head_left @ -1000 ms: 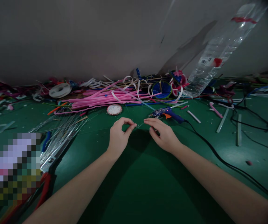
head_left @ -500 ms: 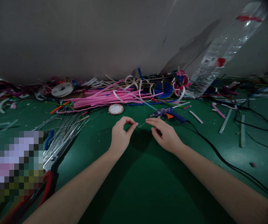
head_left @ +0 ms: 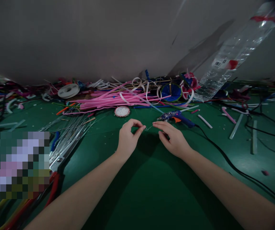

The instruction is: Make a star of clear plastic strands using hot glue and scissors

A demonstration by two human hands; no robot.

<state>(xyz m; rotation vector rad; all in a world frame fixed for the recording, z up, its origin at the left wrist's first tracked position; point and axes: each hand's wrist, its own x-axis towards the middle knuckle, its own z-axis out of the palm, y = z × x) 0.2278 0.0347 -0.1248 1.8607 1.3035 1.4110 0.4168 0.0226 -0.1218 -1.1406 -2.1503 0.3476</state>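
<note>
My left hand pinches a thin clear strand between thumb and index finger. Small clear bits, too fine to make out, show along the strand in the gap between my hands. My right hand is at the strand's other side, its long fingertips pressed together there and its thumb held lower, apart from them. Just beyond my left hand sits a small round dish of tiny white beads. A blue glue gun with an orange trigger lies behind my right hand.
Red-handled scissors lie at left on a bundle of clear strands. Pink stems and a white spool line the wall. A plastic bottle leans at right; a black cable crosses the green table.
The whole view has shifted slightly, so everything appears a little further right. Both hands keep the same pose around the clear strand.
</note>
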